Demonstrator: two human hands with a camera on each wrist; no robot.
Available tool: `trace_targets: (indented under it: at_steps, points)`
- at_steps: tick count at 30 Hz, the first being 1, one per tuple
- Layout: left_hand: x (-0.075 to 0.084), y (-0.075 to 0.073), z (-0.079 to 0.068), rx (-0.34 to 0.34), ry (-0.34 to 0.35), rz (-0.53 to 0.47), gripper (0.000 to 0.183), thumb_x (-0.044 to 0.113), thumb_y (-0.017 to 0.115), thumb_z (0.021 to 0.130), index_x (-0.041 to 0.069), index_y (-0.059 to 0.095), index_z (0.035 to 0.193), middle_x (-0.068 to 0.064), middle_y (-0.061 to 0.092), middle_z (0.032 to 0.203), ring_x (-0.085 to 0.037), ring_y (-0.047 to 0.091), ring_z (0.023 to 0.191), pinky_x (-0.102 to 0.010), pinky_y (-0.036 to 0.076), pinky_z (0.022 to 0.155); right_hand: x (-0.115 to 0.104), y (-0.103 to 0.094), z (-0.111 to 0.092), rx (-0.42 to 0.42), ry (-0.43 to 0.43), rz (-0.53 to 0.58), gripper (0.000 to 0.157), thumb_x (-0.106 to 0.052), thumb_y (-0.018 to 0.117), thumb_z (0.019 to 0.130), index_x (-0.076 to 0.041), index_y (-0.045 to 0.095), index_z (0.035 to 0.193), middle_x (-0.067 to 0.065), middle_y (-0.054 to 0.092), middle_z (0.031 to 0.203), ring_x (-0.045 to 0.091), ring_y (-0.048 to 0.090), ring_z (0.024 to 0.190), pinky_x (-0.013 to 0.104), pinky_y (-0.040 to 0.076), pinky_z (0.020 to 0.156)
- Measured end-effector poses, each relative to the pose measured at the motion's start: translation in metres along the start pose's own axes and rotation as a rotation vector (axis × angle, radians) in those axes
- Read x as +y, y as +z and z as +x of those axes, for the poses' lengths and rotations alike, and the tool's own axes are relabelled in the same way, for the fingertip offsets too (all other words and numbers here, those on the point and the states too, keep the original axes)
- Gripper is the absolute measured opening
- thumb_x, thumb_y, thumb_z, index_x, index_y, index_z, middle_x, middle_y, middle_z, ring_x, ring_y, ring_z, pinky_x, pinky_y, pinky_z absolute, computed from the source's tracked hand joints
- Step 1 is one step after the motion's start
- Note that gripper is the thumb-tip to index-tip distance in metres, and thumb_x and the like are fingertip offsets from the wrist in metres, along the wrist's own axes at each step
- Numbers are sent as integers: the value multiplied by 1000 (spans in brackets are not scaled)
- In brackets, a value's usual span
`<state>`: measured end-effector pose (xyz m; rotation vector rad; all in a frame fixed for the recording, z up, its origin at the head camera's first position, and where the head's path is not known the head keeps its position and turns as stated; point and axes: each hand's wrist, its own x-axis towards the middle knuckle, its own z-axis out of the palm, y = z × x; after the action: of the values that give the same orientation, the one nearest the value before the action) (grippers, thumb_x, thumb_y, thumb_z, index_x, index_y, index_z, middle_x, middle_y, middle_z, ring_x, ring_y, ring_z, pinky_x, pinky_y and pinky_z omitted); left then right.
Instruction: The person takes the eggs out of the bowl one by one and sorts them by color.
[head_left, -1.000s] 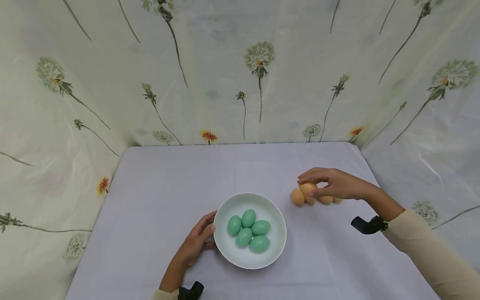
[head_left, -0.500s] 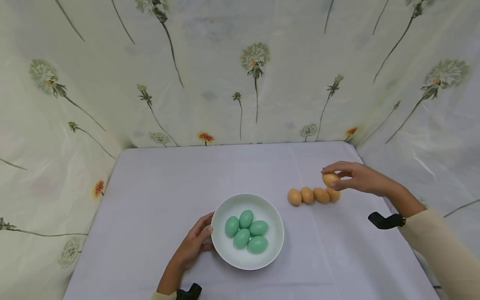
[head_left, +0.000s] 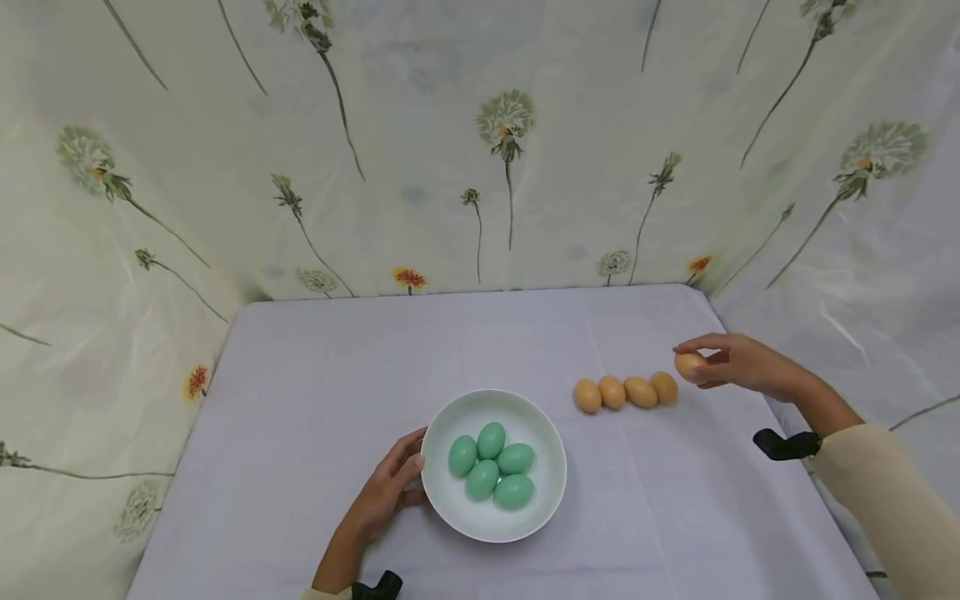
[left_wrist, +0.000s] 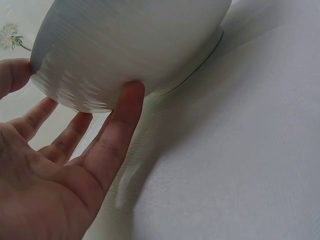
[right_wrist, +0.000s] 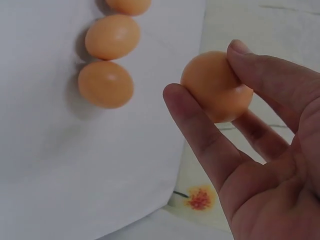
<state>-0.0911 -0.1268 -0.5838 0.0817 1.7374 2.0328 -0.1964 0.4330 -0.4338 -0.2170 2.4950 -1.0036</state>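
Nearest me, the left hand (head_left: 382, 492) grips the bowl (head_left: 546, 479) by its left side, thumb at the rim, fingers spread against the outer wall. From my head view the wall hides some fingertips, and the forearm is cut off; my left wrist view catches only the bowl's outside, cropped at the top. Five green eggs (head_left: 514, 458) lie inside it. Beyond the bowl and to its right, four orange eggs (head_left: 612, 392) sit in a touching row on the cloth (head_left: 337, 375); my right wrist view crops one. Farther right of the bowl, the right hand (head_left: 750, 367) pinches a fifth egg (head_left: 688, 365) between thumb and fingertips, which cover part of its shell; I can't judge its height. Half a second ago this hand partly hid the row's end; now it has moved right and all four show whole. Bowl and left hand are unchanged. Behind the bowl, a flowered backdrop (head_left: 412, 167) runs out of frame.
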Motion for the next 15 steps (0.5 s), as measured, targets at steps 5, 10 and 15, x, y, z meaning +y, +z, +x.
trace_targets:
  at_steps: [5, 10, 15]
  points:
    - [-1, -1, 0, 0, -4, -8, 49, 31, 52, 104, 25, 40, 152, -11, 41, 153, -26, 61, 113, -43, 58, 83, 17, 3, 4, 3, 54, 5, 59, -27, 69, 95, 0, 49, 143, 26, 51, 141, 19, 71, 96, 35, 59, 85]
    - [-1, -1, 1, 1, -5, -8, 50, 31, 52, 104, 24, 40, 152, -12, 41, 152, -26, 62, 112, -43, 58, 82, 35, 5, 6, 0, 72, 35, 60, -24, 69, 95, 2, 47, 144, 29, 44, 147, 24, 71, 99, 36, 59, 86]
    - [0, 0, 1, 0, -9, -5, 50, 31, 53, 104, 25, 40, 152, -12, 40, 153, -25, 62, 113, -43, 58, 83, 55, 9, 10, 13, 94, 34, 59, -23, 69, 95, 2, 47, 144, 30, 43, 148, 27, 70, 101, 33, 59, 84]
